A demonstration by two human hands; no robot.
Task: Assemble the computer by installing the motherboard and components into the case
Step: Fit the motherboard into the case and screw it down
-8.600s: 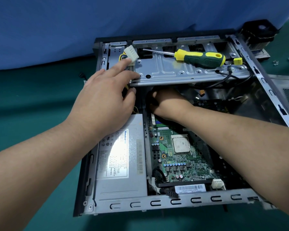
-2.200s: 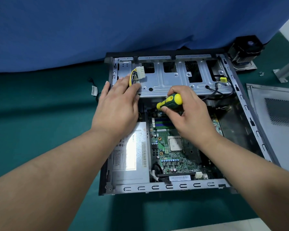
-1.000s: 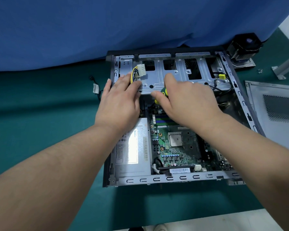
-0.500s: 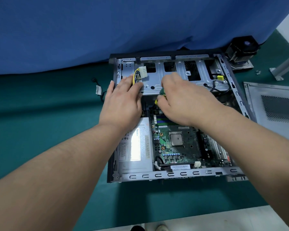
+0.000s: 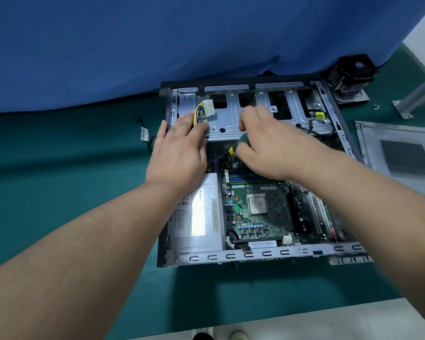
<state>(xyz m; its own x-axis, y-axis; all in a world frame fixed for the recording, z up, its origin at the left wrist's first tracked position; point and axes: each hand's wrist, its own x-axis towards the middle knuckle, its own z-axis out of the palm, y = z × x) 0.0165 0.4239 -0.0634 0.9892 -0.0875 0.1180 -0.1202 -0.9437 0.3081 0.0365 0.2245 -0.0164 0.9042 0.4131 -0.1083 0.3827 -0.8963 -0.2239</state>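
Observation:
An open grey computer case (image 5: 255, 253) lies on the green mat. Inside it sit the green motherboard (image 5: 255, 217) with its bare processor (image 5: 257, 204) and a silver power supply (image 5: 196, 217) on the left. My right hand (image 5: 272, 143) grips a green and yellow screwdriver (image 5: 237, 146) at the motherboard's far edge, under the drive bay bracket (image 5: 231, 119); its tip is hidden. My left hand (image 5: 179, 150) rests on the bracket's left end and holds the yellow wires beside a white power connector (image 5: 208, 109).
A loose case side panel (image 5: 400, 153) with a mesh vent lies to the right. A black cooler fan (image 5: 351, 74) stands behind the case's right corner, small screws (image 5: 376, 107) near it. A black cable (image 5: 145, 136) lies left of the case. A blue cloth hangs behind.
Earlier the screwdriver lay on the drive bay bracket; my right hand has picked it up and moved it down to the board's far edge. The view has shifted slightly.

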